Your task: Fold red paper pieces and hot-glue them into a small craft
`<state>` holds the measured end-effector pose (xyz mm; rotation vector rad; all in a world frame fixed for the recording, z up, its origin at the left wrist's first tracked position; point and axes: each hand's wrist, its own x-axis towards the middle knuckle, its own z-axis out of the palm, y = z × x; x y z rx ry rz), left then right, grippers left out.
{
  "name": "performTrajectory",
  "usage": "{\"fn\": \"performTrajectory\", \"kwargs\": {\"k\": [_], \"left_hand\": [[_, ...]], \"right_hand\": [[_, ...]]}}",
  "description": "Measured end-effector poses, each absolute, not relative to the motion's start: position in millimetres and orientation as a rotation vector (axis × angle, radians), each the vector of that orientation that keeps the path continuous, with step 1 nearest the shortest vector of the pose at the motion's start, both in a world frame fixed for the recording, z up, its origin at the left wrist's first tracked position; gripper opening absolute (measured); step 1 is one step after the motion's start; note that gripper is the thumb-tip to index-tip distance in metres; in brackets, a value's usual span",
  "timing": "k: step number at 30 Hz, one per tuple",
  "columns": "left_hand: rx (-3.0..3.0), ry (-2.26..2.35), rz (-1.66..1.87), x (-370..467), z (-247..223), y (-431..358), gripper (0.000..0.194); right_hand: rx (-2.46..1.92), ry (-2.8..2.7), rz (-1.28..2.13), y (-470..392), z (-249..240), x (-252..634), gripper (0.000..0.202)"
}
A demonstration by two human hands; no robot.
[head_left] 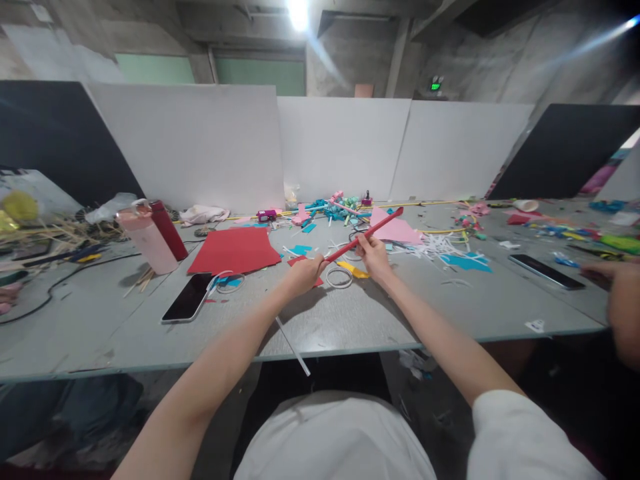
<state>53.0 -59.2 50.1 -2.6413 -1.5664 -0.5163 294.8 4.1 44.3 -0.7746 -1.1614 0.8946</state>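
A long, narrow red paper strip (pixel 345 250) slants up to the right over the table. My left hand (pixel 305 275) is closed on its lower end. Farther up the strip, my right hand (pixel 374 256) pinches it, and the free end extends beyond my fingers. Under and between my hands lie a white ring of tape (pixel 339 277) and a yellow paper piece (pixel 354 269). A large red sheet (pixel 234 250) rests left of my left hand. Behind my right hand is a pink sheet (pixel 395 227).
At left are a black phone (pixel 187 298), a pink bottle (pixel 147 240) and a red bottle (pixel 169 230). White paper shreds (pixel 437 245) and another phone (pixel 547 271) lie right. Another person's hand (pixel 603 270) is at the right edge. White panels (pixel 345 147) stand behind.
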Motion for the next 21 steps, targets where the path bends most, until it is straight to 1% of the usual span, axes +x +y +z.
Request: {"fn": "performTrajectory", "kwargs": {"k": [14, 21], "left_hand": [[-2.661, -1.542, -0.516, 55.8, 42.4, -54.9, 0.049], [-2.693, -1.491, -0.542, 53.8, 45.9, -53.0, 0.051]], "right_hand": [[-0.857, -1.633, 0.951, -13.1, 24.5, 267.8, 0.054], [-0.876, -1.574, 0.973, -5.7, 22.2, 270.4, 0.057]]}}
